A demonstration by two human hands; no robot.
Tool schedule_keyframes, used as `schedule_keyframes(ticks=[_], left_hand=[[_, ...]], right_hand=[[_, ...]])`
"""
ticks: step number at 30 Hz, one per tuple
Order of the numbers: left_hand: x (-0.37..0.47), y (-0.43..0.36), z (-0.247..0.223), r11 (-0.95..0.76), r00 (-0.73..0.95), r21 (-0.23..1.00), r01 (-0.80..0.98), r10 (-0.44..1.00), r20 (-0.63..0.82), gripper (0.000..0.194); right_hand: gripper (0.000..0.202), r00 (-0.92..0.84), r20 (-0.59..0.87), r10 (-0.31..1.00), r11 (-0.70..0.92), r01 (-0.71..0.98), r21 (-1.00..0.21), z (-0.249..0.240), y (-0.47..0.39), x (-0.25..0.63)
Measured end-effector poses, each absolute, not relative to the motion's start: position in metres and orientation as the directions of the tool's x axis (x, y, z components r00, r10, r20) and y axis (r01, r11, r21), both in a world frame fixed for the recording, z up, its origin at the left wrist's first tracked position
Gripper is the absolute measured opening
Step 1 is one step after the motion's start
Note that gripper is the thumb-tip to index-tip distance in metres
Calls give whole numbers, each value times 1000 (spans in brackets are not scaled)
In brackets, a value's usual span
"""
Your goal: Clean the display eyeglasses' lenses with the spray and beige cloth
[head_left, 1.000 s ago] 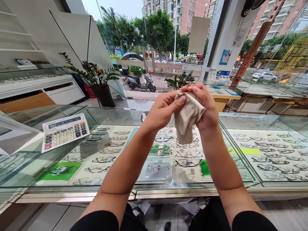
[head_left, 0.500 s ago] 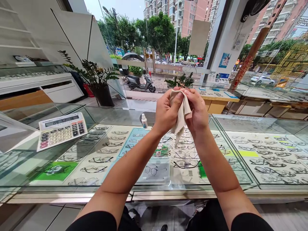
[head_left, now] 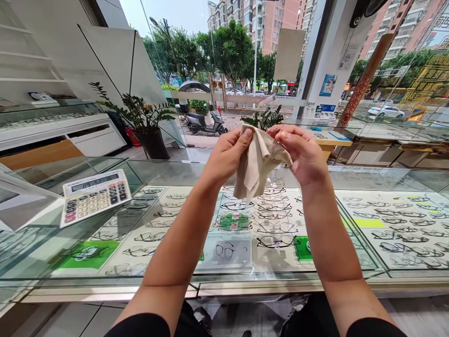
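A beige cleaning cloth with zigzag edges hangs bunched between my two hands, above the glass counter. My left hand is closed on it, the thumb pressing the upper fold. My right hand is closed too, its thumb and fingers pinching what looks like the thin edge of a pair of glasses. Most of that pair is hidden by the cloth and my fingers. Part of the cloth stretches across to the right fingertips.
Below lies a glass display counter with rows of eyeglasses inside. A calculator rests on the glass at left. Potted plants stand beyond, before the window. A wooden-sided table is at the far right.
My hands have moved apart, the left one leftward and the right one rightward, spreading the cloth. The small white bottle seen behind my left wrist is now hidden. The view has shifted slightly.
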State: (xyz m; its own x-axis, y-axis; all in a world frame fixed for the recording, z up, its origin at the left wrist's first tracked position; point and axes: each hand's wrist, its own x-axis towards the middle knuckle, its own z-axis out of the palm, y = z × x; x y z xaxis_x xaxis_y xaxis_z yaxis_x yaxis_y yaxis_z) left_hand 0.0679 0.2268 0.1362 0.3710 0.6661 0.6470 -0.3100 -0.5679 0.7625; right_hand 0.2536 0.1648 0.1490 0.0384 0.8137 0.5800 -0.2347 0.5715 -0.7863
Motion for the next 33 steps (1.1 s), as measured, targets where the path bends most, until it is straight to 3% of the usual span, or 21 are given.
schedule_keyframes(ticks=[3,8,21,33], left_hand=[[67,228,137,-554,322,768,-320,699,638,51],[66,229,138,-544,276,771,-330,726,630,53],[68,238,134,-554,119,759,-342,776,620,51],[53,239,141,-466,193,812,-352,812,550,51]], right_hand=[[8,-56,546,836,531,-169,-830,149,165,258],[3,-41,539,842,528,-145,-837,146,169,258],[6,-122,474,872,466,-95,-880,139,178,254],[8,-114,433,894,428,-66,-902,145,170,254]])
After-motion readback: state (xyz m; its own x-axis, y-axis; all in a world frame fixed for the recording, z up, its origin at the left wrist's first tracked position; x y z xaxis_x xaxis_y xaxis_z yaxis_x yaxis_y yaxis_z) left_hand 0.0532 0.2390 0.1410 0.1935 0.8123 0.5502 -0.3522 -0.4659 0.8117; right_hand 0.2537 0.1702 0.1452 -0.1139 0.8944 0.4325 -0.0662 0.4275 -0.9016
